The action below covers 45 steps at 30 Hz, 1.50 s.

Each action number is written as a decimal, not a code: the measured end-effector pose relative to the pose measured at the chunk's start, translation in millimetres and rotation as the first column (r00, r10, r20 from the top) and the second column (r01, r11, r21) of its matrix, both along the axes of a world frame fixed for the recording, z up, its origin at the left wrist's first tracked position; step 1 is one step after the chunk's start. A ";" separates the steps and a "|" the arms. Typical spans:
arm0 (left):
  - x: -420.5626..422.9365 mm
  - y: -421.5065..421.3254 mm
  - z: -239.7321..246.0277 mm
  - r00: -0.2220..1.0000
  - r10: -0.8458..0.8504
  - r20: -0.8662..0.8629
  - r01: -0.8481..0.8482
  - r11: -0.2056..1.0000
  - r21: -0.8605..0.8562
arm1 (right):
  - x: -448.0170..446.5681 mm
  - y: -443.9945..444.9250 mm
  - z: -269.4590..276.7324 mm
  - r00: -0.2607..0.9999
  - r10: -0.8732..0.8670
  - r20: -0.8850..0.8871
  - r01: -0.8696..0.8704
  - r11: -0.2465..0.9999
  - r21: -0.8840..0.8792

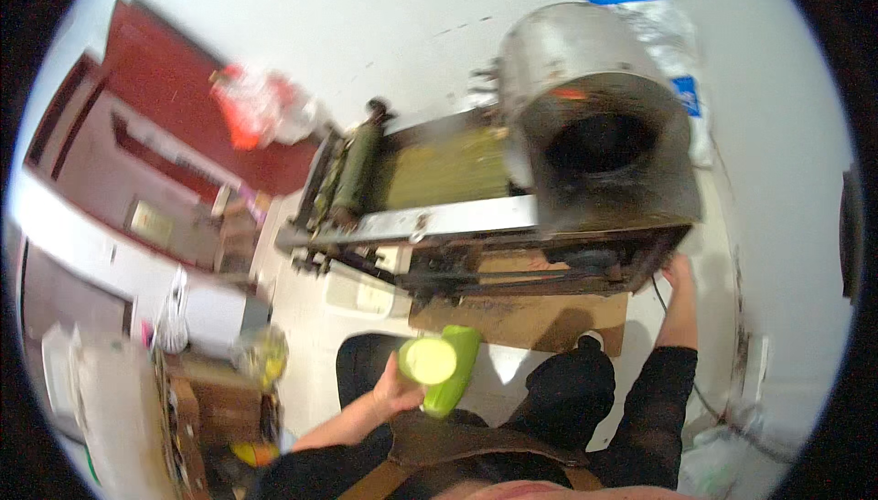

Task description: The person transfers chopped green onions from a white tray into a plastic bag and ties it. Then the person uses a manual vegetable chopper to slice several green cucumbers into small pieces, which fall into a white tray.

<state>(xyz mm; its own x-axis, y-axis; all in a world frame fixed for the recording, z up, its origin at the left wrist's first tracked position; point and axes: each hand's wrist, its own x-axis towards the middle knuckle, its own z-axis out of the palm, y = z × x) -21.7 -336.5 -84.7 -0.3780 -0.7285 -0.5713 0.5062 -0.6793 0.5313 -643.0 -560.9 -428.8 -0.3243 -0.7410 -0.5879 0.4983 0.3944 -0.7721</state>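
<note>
My left hand (398, 387) is closed around a light green round-topped container (427, 361), with a longer bright green object (455, 370) against it; what they are is too blurred to tell. My right hand (678, 270) is at the lower right corner of a metal machine, its fingers partly hidden, so its hold cannot be told. The machine has a green roller (358, 167), an olive flat bed (442, 169), a pale metal side rail (449, 219) and a large metal drum or duct (583, 47) with a dark opening.
A cardboard sheet (507, 318) lies on the floor below the machine. A dark cable (703, 400) runs along the right. At the left are cardboard boxes (212, 397), a white box (212, 308) and a hanging red and clear plastic bag (264, 106). A wall stands behind the machine.
</note>
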 end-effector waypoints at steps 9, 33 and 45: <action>49.8 -0.6 13.3 0.996 -0.046 -0.077 0.039 0.995 -0.090 | 33.1 21.0 -1.6 0.974 -0.206 0.097 0.192 0.972 0.137; 71.1 -13.5 81.6 0.601 -0.647 -0.469 0.386 0.749 -0.539 | 449.0 331.0 504.5 0.857 0.108 -0.503 -0.412 0.730 -0.545; 126.4 -58.3 109.7 0.925 -0.099 -0.367 -0.063 0.912 -0.405 | 428.1 204.0 591.5 0.170 -0.759 -0.628 -0.213 0.594 -0.776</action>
<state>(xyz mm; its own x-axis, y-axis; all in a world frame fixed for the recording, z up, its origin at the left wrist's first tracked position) 104.7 -394.8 25.0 -0.5178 -0.8543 -0.0449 0.7103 -0.4585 0.5341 -214.9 -356.8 162.6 -0.4627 -0.3504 0.8144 -0.7422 -0.3493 -0.5720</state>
